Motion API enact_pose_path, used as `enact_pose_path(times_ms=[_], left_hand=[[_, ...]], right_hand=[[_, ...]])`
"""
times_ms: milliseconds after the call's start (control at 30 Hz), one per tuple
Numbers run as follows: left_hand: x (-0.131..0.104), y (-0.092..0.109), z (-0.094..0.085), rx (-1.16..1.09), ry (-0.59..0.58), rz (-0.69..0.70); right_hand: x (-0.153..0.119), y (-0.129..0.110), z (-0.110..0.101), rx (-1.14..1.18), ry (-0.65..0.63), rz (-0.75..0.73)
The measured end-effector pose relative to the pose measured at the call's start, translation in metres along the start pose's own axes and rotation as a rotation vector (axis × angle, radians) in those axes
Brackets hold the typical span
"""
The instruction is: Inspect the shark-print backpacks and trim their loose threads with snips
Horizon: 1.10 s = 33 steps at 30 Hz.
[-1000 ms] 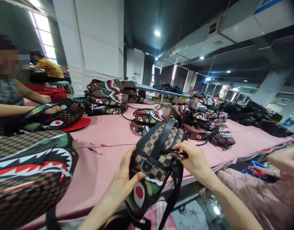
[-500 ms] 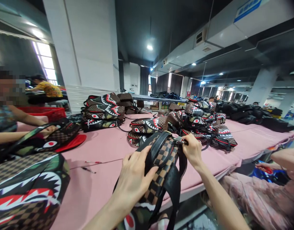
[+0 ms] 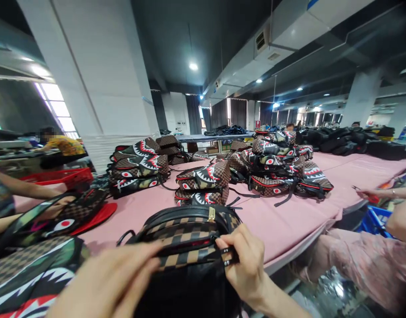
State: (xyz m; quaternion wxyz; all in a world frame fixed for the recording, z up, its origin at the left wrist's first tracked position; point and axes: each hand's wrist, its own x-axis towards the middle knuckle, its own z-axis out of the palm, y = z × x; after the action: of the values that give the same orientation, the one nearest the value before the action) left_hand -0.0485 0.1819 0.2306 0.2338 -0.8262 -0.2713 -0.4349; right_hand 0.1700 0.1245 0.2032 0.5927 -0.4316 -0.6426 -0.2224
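Observation:
A brown-and-black checked backpack [image 3: 186, 258] is upright in front of me, its black back panel turned toward me. Across its top run a black carry handle, a gold metal fitting [image 3: 211, 214] and a zip opening that shows a little red inside. At the right end of this zip, my right hand [image 3: 245, 260] pinches a small black piece with silver dots [image 3: 226, 256], whose kind I cannot make out. My left hand [image 3: 106, 278], blurred by motion, has its fingers stretched out over the left side of the bag.
Stacked shark-mouth backpacks [image 3: 138, 165] stand on the pink-covered table [image 3: 289, 225], with further piles in the middle [image 3: 203, 181] and at right [image 3: 275, 163]. Another backpack [image 3: 30, 278] lies at left, near a co-worker's hands [image 3: 62, 203]. A seated person [image 3: 362, 260] is at right, holding something red.
The backpack has turned so its black back panel faces me and its top lies crosswise. My left hand has come off the bag's side toward the left; my right hand has come down and nearer.

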Motion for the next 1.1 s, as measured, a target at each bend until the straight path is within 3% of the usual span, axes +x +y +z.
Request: enact_pose_path(times_ms=[100, 267, 533, 667, 800, 967, 1100], left_hand=[[-0.008, 0.026, 0.007, 0.059, -0.074, 0.216], [0.004, 0.04, 0.021, 0.171, -0.122, 0.166], [-0.001, 0.059, 0.024, 0.049, -0.07, 0.196], [-0.003, 0.049, 0.022, 0.089, -0.104, 0.184], [-0.008, 0.028, 0.021, 0.136, -0.14, 0.217], [-0.013, 0.019, 0.022, 0.152, -0.174, 0.216], [-0.008, 0.024, 0.024, 0.182, -0.151, 0.176]], right_hand=[[0.001, 0.006, 0.003, 0.069, 0.001, 0.038], [0.005, 0.016, -0.004, 0.238, -0.139, 0.25], [0.017, 0.017, -0.008, -0.202, -0.301, 0.249], [0.03, 0.029, -0.007, 0.137, -0.442, 0.282], [0.015, 0.05, -0.02, 0.497, -0.322, 0.338], [-0.019, 0.058, -0.025, 0.599, -0.296, 0.218], [-0.025, 0.057, -0.02, 0.642, -0.267, 0.18]])
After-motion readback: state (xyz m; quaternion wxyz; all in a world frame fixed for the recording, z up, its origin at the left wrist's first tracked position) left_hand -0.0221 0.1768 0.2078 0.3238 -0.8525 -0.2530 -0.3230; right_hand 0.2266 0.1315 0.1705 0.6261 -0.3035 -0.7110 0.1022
